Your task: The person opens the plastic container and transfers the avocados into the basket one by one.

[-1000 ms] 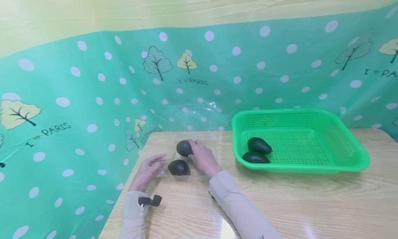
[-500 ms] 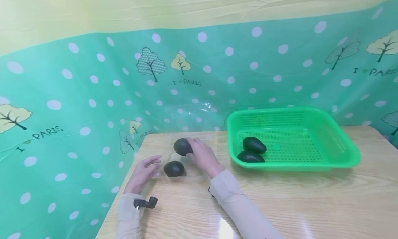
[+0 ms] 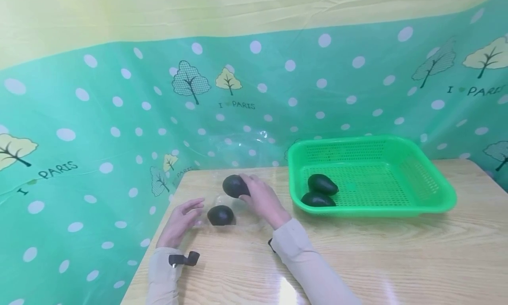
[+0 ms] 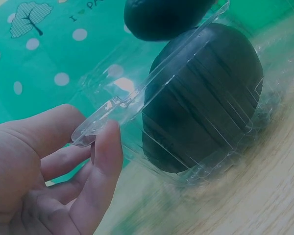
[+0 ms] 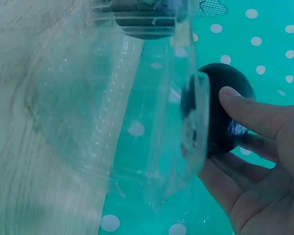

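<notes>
My left hand pinches the rim of a clear plastic clamshell container between thumb and finger. One dark avocado lies inside it, at the end nearest that hand. With fingers and thumb around it, my right hand holds a second dark avocado. In the right wrist view, this held avocado is just above the container's rim, and the near part of the container below has no fruit in it. The raised transparent lid stands at the back.
A green plastic basket stands to the right on the wooden table. Two dark avocados, one behind the other, lie at its left end. A dotted green cloth hangs behind and along the left.
The head view has shifted slightly, so the scene sits further left. My right hand still holds its avocado above the container, slightly further right relative to the lower one. My left hand stays put.
</notes>
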### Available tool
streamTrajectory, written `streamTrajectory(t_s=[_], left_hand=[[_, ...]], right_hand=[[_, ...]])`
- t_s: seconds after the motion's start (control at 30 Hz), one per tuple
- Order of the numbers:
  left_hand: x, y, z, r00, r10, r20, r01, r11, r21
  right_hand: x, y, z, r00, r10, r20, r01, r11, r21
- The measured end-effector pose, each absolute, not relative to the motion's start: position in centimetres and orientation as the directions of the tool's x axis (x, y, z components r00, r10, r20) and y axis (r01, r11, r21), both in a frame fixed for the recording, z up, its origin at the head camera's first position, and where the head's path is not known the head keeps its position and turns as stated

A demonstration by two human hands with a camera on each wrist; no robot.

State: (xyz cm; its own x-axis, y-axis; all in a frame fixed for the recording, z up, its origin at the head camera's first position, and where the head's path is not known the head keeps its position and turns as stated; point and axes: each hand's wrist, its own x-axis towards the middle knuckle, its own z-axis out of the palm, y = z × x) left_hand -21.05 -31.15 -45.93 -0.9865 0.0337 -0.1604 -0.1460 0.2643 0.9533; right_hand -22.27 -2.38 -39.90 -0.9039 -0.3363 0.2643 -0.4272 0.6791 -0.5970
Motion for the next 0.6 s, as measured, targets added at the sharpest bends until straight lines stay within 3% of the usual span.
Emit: streamTrajectory(t_s=[0.6], left_hand=[[-20.8, -31.1, -45.8, -0.987, 0.051, -0.151, -0.132, 0.272, 0.953]], right_hand=[[-21.8, 0.0, -39.0, -0.895, -0.313, 0.316, -0.445, 0.625, -0.641]])
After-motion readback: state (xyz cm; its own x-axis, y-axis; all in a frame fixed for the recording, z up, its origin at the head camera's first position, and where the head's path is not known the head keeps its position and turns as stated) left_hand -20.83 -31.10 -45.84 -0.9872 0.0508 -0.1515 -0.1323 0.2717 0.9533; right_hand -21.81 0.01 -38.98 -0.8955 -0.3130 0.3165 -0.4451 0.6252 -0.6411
